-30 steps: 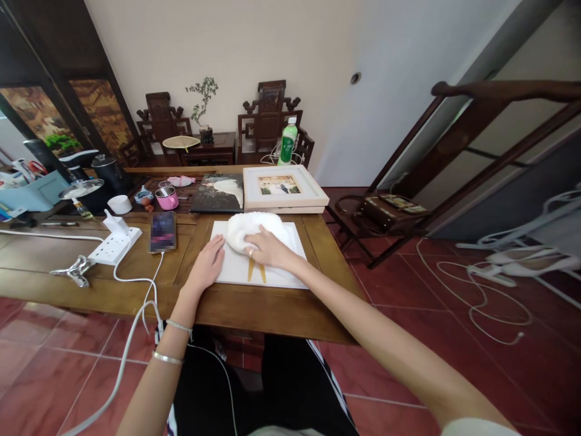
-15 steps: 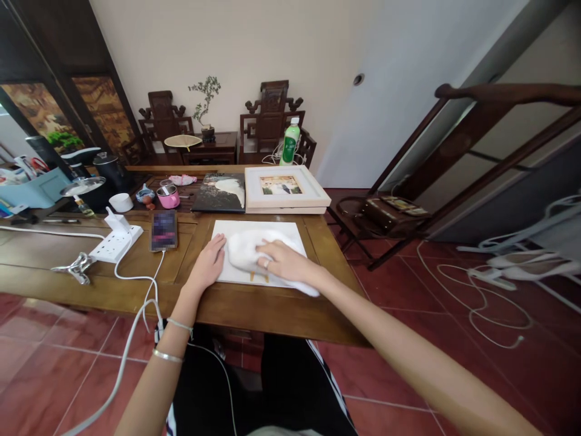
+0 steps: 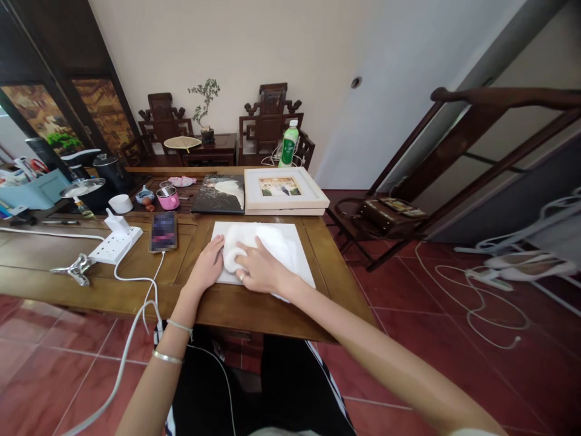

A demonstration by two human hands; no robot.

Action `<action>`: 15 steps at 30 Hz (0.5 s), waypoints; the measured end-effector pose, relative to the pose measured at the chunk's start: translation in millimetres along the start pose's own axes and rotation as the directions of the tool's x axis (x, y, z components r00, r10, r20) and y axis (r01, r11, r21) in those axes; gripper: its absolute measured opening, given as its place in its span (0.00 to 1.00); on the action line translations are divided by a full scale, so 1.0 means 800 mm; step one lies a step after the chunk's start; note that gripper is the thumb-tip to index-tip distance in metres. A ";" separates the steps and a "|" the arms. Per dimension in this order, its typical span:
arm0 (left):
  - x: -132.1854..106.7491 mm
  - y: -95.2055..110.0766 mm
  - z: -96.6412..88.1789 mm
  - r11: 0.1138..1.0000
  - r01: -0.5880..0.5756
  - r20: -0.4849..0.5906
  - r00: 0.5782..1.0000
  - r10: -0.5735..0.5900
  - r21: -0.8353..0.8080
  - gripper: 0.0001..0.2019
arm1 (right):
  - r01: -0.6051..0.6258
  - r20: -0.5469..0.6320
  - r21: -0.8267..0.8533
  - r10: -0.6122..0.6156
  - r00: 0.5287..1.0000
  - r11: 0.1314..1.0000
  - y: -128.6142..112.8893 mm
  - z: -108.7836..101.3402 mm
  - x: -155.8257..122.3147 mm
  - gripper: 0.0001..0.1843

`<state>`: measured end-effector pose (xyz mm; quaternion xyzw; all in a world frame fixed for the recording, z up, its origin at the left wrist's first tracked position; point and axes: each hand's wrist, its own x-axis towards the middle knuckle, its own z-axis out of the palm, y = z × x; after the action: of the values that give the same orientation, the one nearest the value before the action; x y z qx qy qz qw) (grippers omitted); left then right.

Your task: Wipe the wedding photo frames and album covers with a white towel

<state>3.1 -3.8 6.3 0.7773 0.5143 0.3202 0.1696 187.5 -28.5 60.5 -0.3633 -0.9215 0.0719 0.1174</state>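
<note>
A flat white board (image 3: 305, 261) lies near the front edge of the wooden table, with a bunched white cloth (image 3: 278, 247) on top of it. My right hand (image 3: 261, 267) presses down on the cloth, fingers curled into its folds toward the left side of the board. Fingers fairly straight, my left hand (image 3: 209, 261) rests flat along the board's left edge, close beside the cloth. Most of the board's face is covered by the cloth and my right hand.
Behind the board are a light framed picture (image 3: 285, 189) and a dark picture panel (image 3: 218, 194). To the left lie a phone (image 3: 163, 231) on a cable, a power strip (image 3: 115, 243) and a pink cup (image 3: 167, 198). A green bottle (image 3: 288, 144) stands at the back.
My right hand has slid left across the board with the cloth, toward my left hand. A yellow-brown mark at the board's lower edge is now covered. My left hand stays in place.
</note>
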 end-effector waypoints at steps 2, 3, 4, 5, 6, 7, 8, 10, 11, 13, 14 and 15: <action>-0.001 -0.001 0.001 1.000 0.002 -0.003 1.000 -0.002 -0.001 0.23 | 0.072 0.024 0.021 -0.072 0.997 0.997 -0.017 -0.006 -0.029 0.12; -0.001 -0.001 0.001 1.000 0.002 -0.006 1.000 -0.002 -0.002 0.23 | 0.100 0.033 0.040 -0.102 0.994 0.994 -0.025 -0.010 -0.041 0.11; -0.001 -0.002 0.001 1.000 0.002 -0.008 1.000 -0.002 -0.001 0.22 | 0.122 0.041 0.059 -0.125 0.991 0.991 -0.030 -0.015 -0.051 0.10; -0.001 -0.002 0.002 1.000 0.004 -0.009 1.000 -0.004 0.001 0.23 | 0.135 0.052 0.073 -0.139 0.989 0.988 -0.034 -0.019 -0.059 0.09; -0.001 -0.002 0.002 1.000 0.007 -0.010 1.000 -0.007 0.003 0.23 | 0.133 0.064 0.080 -0.138 0.988 0.988 -0.034 -0.022 -0.063 0.09; -0.001 -0.002 0.002 1.000 0.010 -0.010 1.000 -0.010 0.005 0.23 | 0.116 0.076 0.080 -0.122 0.990 0.990 -0.032 -0.025 -0.064 0.09; -0.001 -0.003 0.002 1.000 0.011 -0.009 1.000 -0.011 0.007 0.23 | 0.085 0.085 0.076 -0.091 0.992 0.993 -0.026 -0.027 -0.063 0.09; 0.000 -0.003 0.002 1.000 0.010 -0.007 1.000 -0.010 0.009 0.23 | -0.007 0.079 0.072 0.001 0.997 0.997 -0.005 -0.029 -0.054 0.10; 0.000 -0.004 0.003 1.000 0.010 -0.008 1.000 -0.010 0.009 0.23 | -0.059 0.063 0.077 0.054 0.997 0.995 0.008 -0.029 -0.046 0.11; 0.001 -0.004 0.003 1.000 0.010 -0.011 1.000 -0.010 0.009 0.23 | -0.147 0.017 0.092 0.146 0.989 0.985 0.036 -0.027 -0.025 0.12; 0.001 -0.004 0.003 1.000 0.009 -0.014 1.000 -0.009 0.009 0.23 | -0.183 -0.006 0.096 0.184 0.983 0.978 0.049 -0.025 -0.013 0.13; 0.001 -0.004 0.004 1.000 0.009 -0.016 1.000 -0.009 0.009 0.23 | -0.211 -0.025 0.097 0.214 0.977 0.973 0.060 -0.024 0.000 0.14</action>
<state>2.9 -1.6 2.3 0.7731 0.5207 0.3234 0.1634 223.8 7.0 68.5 -0.4550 -0.8707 0.1206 0.1423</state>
